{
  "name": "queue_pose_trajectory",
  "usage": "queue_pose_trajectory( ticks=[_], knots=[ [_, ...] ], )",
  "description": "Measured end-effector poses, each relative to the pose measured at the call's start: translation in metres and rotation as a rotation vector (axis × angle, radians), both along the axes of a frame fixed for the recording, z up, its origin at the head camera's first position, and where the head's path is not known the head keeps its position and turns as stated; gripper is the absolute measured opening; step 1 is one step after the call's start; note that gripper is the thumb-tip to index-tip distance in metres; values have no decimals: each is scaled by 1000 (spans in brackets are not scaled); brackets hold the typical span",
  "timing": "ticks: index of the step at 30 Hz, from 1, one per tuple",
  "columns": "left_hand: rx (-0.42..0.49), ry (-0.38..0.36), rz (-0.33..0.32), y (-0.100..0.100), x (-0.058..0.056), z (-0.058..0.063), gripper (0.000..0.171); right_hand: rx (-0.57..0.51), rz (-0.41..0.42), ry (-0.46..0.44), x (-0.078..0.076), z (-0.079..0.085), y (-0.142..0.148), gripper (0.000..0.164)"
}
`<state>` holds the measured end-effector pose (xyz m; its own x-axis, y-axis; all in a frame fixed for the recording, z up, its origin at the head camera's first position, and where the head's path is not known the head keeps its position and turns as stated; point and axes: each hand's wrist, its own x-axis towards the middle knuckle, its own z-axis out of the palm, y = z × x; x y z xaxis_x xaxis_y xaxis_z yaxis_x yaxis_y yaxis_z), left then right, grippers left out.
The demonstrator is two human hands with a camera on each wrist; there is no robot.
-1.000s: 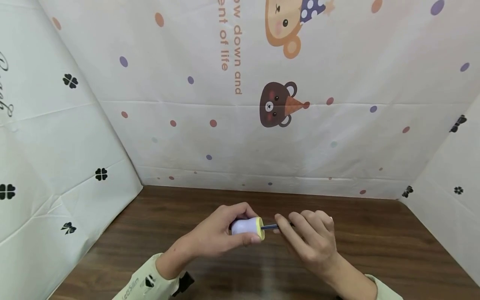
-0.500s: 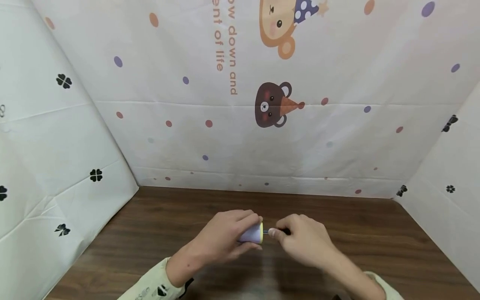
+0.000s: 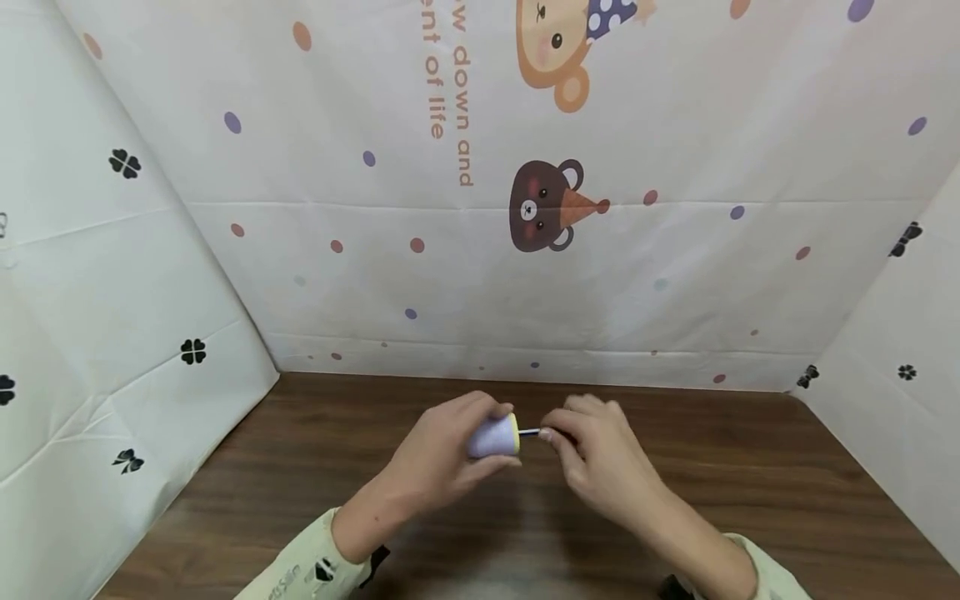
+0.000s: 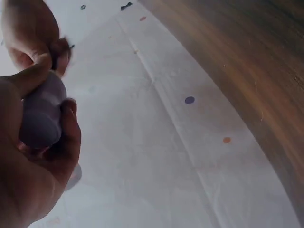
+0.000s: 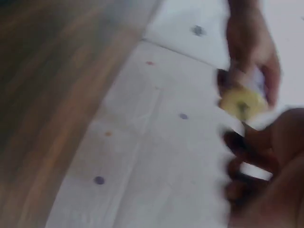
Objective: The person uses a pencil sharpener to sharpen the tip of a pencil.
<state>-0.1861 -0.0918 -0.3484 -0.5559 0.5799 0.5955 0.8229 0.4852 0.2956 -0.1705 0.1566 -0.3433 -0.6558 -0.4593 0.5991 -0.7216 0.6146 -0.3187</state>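
Note:
A stubby screwdriver with a lavender handle [image 3: 493, 437] is held level above the table between both hands. My left hand [image 3: 435, 462] grips this handle, thumb on the near side and fingers over the far side. From the yellow-rimmed end a thin metal shaft [image 3: 528, 432] points right. My right hand [image 3: 611, 467] pinches the shaft between thumb and forefinger, hiding its tip. The rounded back of the handle [image 4: 40, 126] shows in the left wrist view. In the blurred right wrist view, the yellow end [image 5: 233, 100] faces the right hand, the shaft at its centre.
Beneath the hands lies a dark wood-grain table [image 3: 337, 433]. A white cloth [image 3: 450, 283] with dots and bear prints rises behind it. More white cloth closes off the left [image 3: 112, 333] and right sides [image 3: 900, 442].
My right hand has changed from fingers laid along the shaft to a pinch on it. Both hands have since lifted slightly away from me, and the left hand has rolled over the handle.

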Motion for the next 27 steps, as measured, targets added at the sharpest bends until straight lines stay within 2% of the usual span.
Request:
queue_pose_trajectory(
  ticks=[2,3,4,6,8,10,11,13,14,15,16,17,18,20,21,22,23,24,25,27],
  knots=[
    [87,-183,-33,-4,-1,2,40,-31,-12,424,-6,-5,-7,12],
    [122,-265,-60,-7,-2,3,36,-51,9,616,-10,-5,-9,15],
    [148,-341,-96,-9,-3,4,33,-71,30,798,-14,-5,-11,18],
    [177,-464,-185,-12,-4,6,26,-103,58,1099,-21,-3,-14,22],
    [174,-523,-259,-14,-5,8,21,-132,79,1278,-25,-1,-16,23],
    [165,-523,-289,-14,-5,9,21,-136,71,1314,-24,1,-18,27],
    [161,-503,-284,-14,-5,10,22,-131,56,1284,-23,1,-19,28],
    [143,-433,-242,-13,-3,11,26,-110,14,1134,-17,-1,-20,29],
    [123,-386,-215,-12,-3,11,28,-89,-16,1012,-14,-4,-20,28],
    [91,-326,-186,-12,-2,11,31,-65,-49,845,-9,-6,-19,27],
    [47,-254,-156,-11,-2,11,35,-42,-56,628,-5,-6,-18,29],
    [-5,-181,-131,-10,-1,11,38,-21,-35,365,-2,-5,-16,29],
    [-60,-104,-114,-9,-1,11,41,-20,21,74,-1,-5,-13,30],
    [-157,42,-94,-8,-1,9,46,-85,103,-476,-2,-1,-5,38],
    [-196,102,-88,-7,-1,8,47,-122,125,-695,-3,1,-2,41],
    [-222,142,-85,-6,-1,8,49,-153,152,-867,-6,4,1,45],
    [-238,163,-85,-6,-2,7,49,-176,185,-973,-8,4,4,49],
    [-242,169,-84,-6,-2,5,48,-191,209,-1018,-9,4,5,50],
    [-238,162,-79,-6,-3,4,48,-180,197,-995,-9,4,5,49],
    [-216,127,-62,-7,-3,3,48,-128,133,-833,-4,3,2,41]
  ],
)
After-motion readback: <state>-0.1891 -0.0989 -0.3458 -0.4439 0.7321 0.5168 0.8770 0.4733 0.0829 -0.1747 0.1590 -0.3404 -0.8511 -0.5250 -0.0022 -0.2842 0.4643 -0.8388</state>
